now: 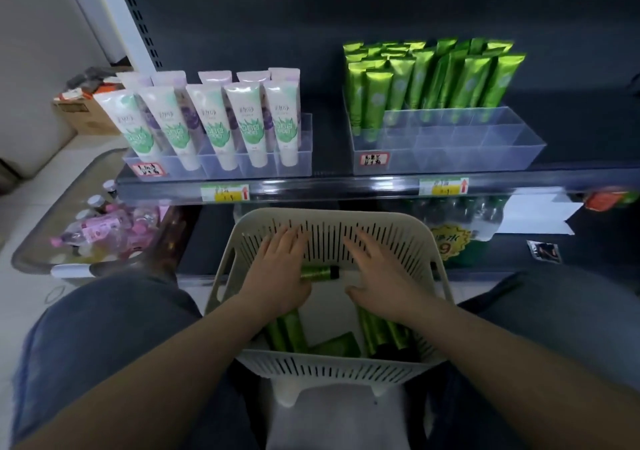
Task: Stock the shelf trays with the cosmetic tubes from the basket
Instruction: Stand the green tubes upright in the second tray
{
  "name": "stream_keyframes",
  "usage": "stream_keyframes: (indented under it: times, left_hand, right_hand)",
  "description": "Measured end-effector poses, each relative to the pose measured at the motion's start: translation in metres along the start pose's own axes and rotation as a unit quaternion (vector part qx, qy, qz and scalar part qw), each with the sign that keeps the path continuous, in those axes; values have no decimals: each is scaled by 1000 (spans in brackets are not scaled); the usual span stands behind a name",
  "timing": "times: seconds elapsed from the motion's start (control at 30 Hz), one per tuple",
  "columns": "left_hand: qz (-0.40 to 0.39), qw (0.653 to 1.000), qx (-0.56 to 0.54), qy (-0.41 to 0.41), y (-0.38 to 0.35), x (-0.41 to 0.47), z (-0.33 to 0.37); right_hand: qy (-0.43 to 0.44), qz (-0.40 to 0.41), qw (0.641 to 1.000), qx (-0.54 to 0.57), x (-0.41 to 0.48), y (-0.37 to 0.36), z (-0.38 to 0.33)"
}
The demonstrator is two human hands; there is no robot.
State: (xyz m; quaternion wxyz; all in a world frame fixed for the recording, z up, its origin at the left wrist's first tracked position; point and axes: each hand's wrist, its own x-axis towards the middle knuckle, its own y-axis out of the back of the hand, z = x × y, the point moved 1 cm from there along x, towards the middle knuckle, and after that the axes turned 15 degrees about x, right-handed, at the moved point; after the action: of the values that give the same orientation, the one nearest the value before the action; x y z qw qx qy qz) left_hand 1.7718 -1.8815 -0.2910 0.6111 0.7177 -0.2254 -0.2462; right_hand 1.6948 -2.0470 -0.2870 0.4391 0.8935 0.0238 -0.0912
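Left hand (277,269): laid flat inside the basket (329,366), fingers straight and spread toward 12 o'clock; nothing gripped, palm edge touching the capped tube (318,272).
Right hand (377,273): fingers splayed, thumb stuck out at 9 o'clock; nothing held, wall contact cannot be told.
Loose tubes (287,332): piled in the basket at 6 o'clock, under both wrists.
Right tray (485,151): at 1 o'clock, stocked tubes (433,75) packed upright in back rows.
Left tray (301,144): at 11 o'clock, white tubes (207,120) stood cap-down.
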Motion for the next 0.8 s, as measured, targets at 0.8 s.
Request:
stream_keyframes:
  times: [0.8]
  left_hand:
    - [-330, 943, -29, -13, -102, 53, -9]
  right_hand:
    - [-118, -283, 951, -42, 61, -96, 71]
